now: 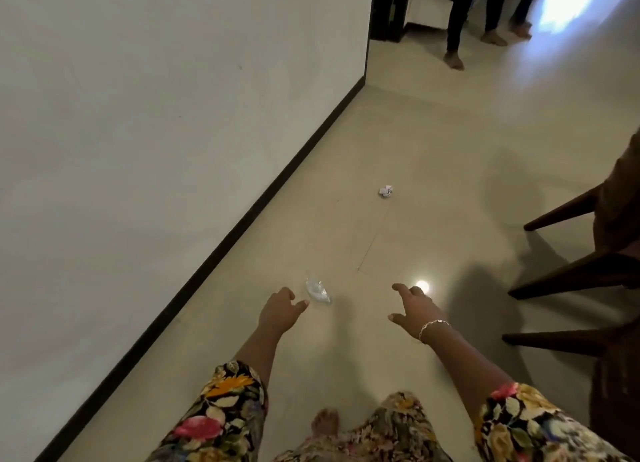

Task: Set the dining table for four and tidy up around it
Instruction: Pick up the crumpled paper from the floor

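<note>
A crumpled clear plastic wrapper [318, 291] lies on the beige floor. My left hand [281, 310] hovers just left of it, fingers loosely spread, holding nothing. My right hand [414, 309], with a bracelet at the wrist, reaches out to the right of the wrapper, fingers relaxed and empty. Farther ahead a small crumpled white paper ball [386, 190] sits on the floor.
A pale wall with a black skirting board [242, 219] runs along the left. Dark wooden chair legs [568, 274] stand at the right. Two people's legs [460, 22] are at the far doorway. My bare foot [325, 422] shows at the bottom.
</note>
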A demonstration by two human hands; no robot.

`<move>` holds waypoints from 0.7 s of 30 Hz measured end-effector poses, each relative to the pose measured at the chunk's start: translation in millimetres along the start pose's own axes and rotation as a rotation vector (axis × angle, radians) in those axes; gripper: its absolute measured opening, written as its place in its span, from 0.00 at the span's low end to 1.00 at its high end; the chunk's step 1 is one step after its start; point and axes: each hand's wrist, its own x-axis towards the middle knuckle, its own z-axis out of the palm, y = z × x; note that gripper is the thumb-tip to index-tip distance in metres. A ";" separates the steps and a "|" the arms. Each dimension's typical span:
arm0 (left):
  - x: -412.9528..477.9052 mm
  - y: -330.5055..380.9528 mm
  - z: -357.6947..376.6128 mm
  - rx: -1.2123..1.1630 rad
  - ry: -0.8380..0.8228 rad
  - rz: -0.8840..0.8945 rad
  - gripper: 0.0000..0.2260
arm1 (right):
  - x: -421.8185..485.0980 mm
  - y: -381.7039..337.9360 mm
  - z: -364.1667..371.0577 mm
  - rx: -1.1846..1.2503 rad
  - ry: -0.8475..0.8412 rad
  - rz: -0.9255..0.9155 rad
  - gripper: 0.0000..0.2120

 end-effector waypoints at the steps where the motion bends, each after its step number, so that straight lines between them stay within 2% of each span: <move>1: 12.8 4.9 -2.7 0.000 -0.013 -0.009 0.21 | 12.3 -0.1 -2.7 0.000 -0.011 0.009 0.29; 7: 98.1 31.7 -10.8 0.019 -0.046 -0.084 0.21 | 106.4 13.5 -19.8 0.058 -0.093 0.068 0.28; 13: 182.6 47.9 5.8 -0.006 -0.084 -0.213 0.21 | 209.6 19.5 -33.6 0.081 -0.191 0.049 0.28; 17: 250.6 44.4 44.4 -0.046 -0.140 -0.279 0.20 | 283.7 26.2 -19.0 0.087 -0.194 0.051 0.26; 21: 336.0 13.6 110.3 -0.042 -0.214 -0.334 0.20 | 371.7 44.9 26.1 -0.003 -0.209 0.005 0.27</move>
